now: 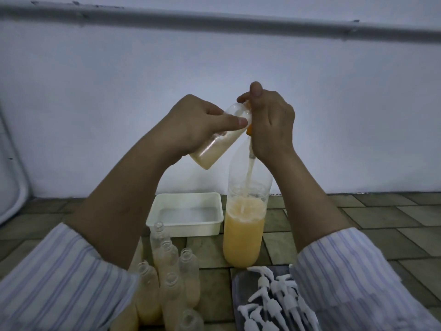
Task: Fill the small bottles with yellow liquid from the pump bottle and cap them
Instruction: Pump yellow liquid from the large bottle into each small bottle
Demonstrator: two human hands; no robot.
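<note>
My left hand (195, 125) holds a small clear bottle (216, 144) tilted, its mouth up against the orange pump head (249, 131). The small bottle is partly filled with pale yellow liquid. My right hand (269, 125) grips the pump head on top of the tall clear pump bottle (244, 232), thumb on top. The tall bottle stands on the floor, about half full of yellow liquid, with its pump tube running down inside. Below my left arm stands a group of several small uncapped bottles (167, 283), most holding yellow liquid. White pump caps (274, 299) lie in a pile at the lower right.
A white rectangular tub (214, 224) sits on the tiled floor behind the small bottles, left of the pump bottle. The caps rest on a dark sheet (238, 283). A pale wall with a horizontal pipe (214, 20) rises close behind everything.
</note>
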